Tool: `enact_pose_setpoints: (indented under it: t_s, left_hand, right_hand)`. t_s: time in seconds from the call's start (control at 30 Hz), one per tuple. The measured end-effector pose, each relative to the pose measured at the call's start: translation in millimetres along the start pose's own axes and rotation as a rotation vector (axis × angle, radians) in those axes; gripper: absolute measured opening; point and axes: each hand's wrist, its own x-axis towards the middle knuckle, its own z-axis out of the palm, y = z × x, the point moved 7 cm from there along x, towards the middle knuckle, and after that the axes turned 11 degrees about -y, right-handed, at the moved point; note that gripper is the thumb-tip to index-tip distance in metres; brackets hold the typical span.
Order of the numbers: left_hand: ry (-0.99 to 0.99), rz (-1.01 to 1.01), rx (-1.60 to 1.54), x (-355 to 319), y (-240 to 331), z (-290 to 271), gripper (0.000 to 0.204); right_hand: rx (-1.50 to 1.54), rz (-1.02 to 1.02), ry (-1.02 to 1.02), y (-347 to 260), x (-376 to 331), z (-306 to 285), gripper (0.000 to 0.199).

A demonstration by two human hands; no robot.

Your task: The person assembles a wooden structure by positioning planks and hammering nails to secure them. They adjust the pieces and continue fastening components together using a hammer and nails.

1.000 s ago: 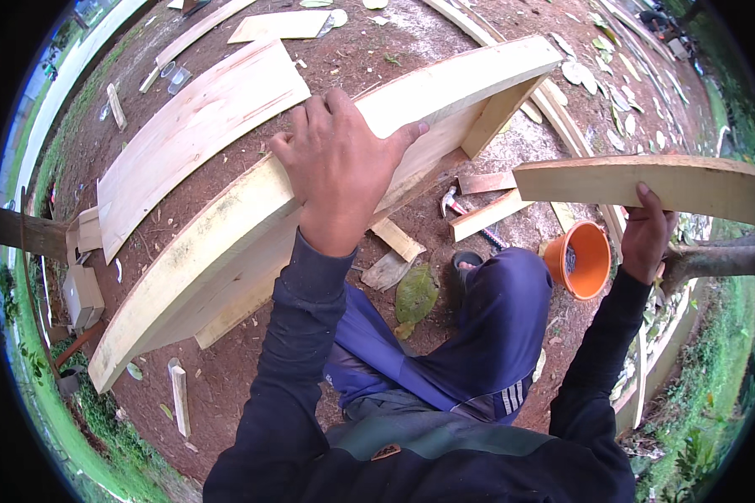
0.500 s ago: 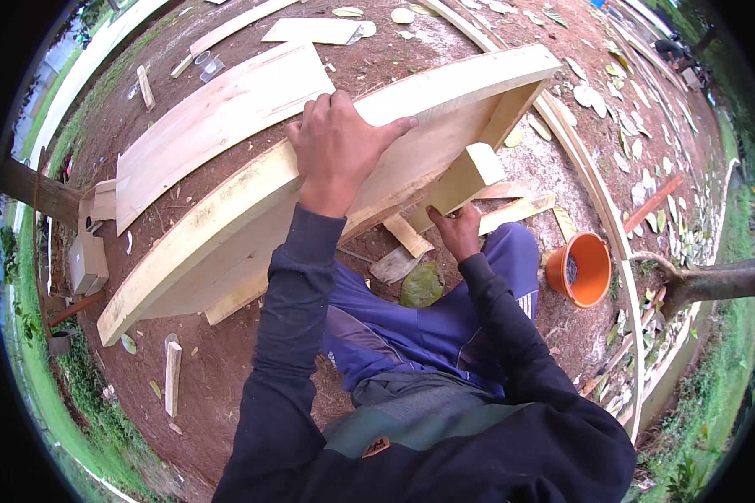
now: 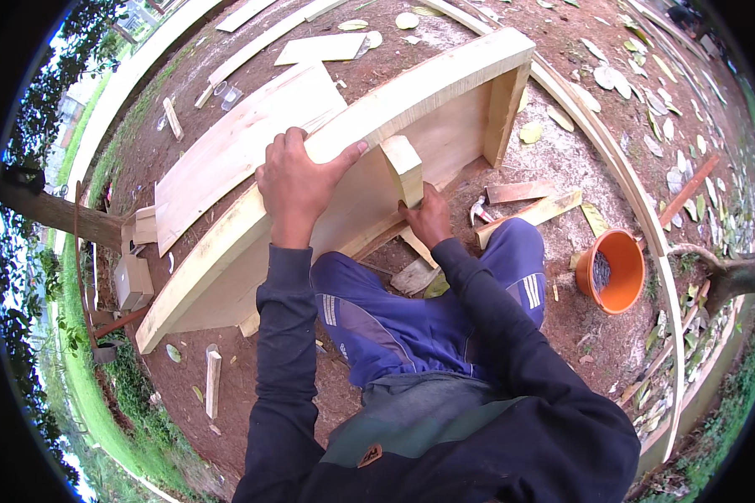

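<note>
A large wooden frame [image 3: 205, 256] with a thin panel inside stands tilted on edge before my knees. My left hand [image 3: 298, 189] is closed over its upper board, the thumb on the near side and the fingers reaching over the far side. In my right hand [image 3: 429, 218] is a short wooden block [image 3: 404, 172], gripped near its lower end. The block stands roughly upright against the inside of the frame, its top close to the upper board. Whether it touches that board I cannot tell.
An orange bucket [image 3: 625, 289] of what look like nails stands right of my knee. A claw hammer [image 3: 481, 211] lies near wood offcuts [image 3: 537, 210]. Beyond the frame lies a wide plywood sheet [image 3: 243, 151]. Long strips [image 3: 591, 159] run along the right; a cardboard box [image 3: 132, 281] is at left.
My right hand has moved left and brought the block inside the frame, turning it more upright. My left hand keeps its grip on the upper board. The hammer has come into sight.
</note>
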Motion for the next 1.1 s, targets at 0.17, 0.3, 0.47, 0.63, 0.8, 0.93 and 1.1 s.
enact_pose_setpoints:
  t_s: [0.17, 0.3, 0.47, 0.63, 0.8, 0.93, 1.1]
  left_hand:
    - [-0.099, -0.027, -0.001, 10.5, -3.2, 2.7, 0.087]
    - [-0.194, 0.080, 0.050, 19.6, 0.7, 9.5, 0.095]
    - [-0.253, 0.208, -0.022, 33.3, 21.1, 14.2, 0.101]
    - [-0.319, 0.176, -0.100, 46.6, 8.9, 26.0, 0.108]
    - [-0.325, 0.249, -0.061, 47.4, 8.7, 30.2, 0.124]
    - [-0.340, 0.225, -0.063, 51.3, 5.5, 33.5, 0.133]
    - [-0.328, 0.208, -0.112, 51.7, 4.1, 32.1, 0.122]
  right_hand:
    - [-0.012, 0.059, -0.033, -3.8, 6.2, 1.5, 0.049]
    - [0.010, 0.035, -0.035, -3.1, 10.0, 1.6, 0.050]
    - [0.010, 0.025, -0.120, 0.2, 11.9, 10.7, 0.054]
    - [-0.016, 0.073, -0.131, -8.4, 7.3, 12.9, 0.051]
    - [-0.024, 0.114, -0.157, -4.2, 11.6, 16.5, 0.055]
    - [-0.046, 0.041, -0.184, -13.6, 17.0, 8.6, 0.067]
    - [0.092, -0.231, -0.084, -75.1, 41.5, -23.7, 0.083]
